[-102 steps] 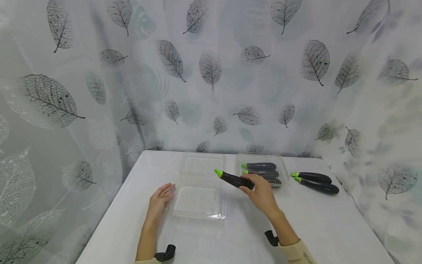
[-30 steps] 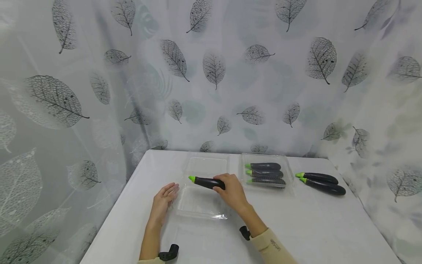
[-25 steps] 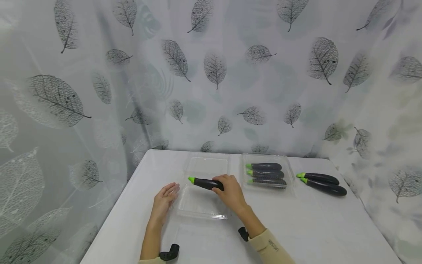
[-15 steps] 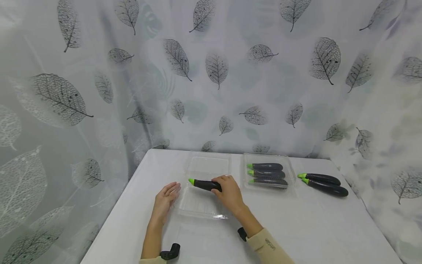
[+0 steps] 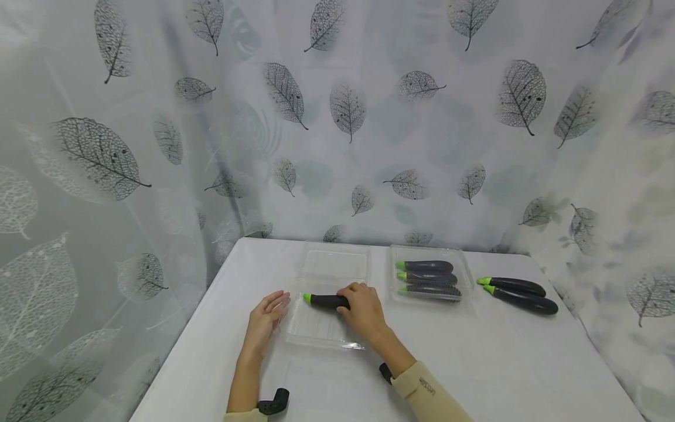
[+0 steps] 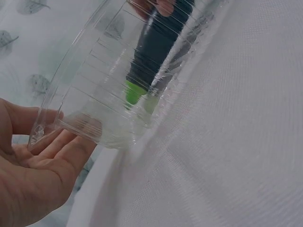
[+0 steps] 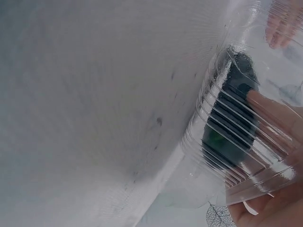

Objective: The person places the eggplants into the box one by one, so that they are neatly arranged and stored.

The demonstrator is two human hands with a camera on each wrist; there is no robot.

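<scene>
In the head view my right hand (image 5: 364,309) grips the thick end of a dark eggplant (image 5: 323,301) with a bright green stem end. The eggplant lies low inside an opened clear plastic clamshell box (image 5: 311,336), its stem pointing left. Through the ribbed wall, the right wrist view shows the eggplant (image 7: 229,111) and the thumb against it. At the box's left side, my left hand (image 5: 263,321) rests with loosely extended fingers. The left wrist view has this hand's fingers (image 6: 71,146) at the box wall, partly seen through the plastic.
A second clear box (image 5: 392,293) at the back right holds three eggplants. Two loose eggplants (image 5: 522,300) lie to its right on the white table (image 5: 474,363). The raised or laid-back clear lid (image 5: 334,266) is behind the first box. A leaf-patterned curtain (image 5: 337,146) surrounds the table.
My right hand has carried the eggplant leftward from near the second box, then lowered it into the opened box. The left hand stays at the box's left side.
</scene>
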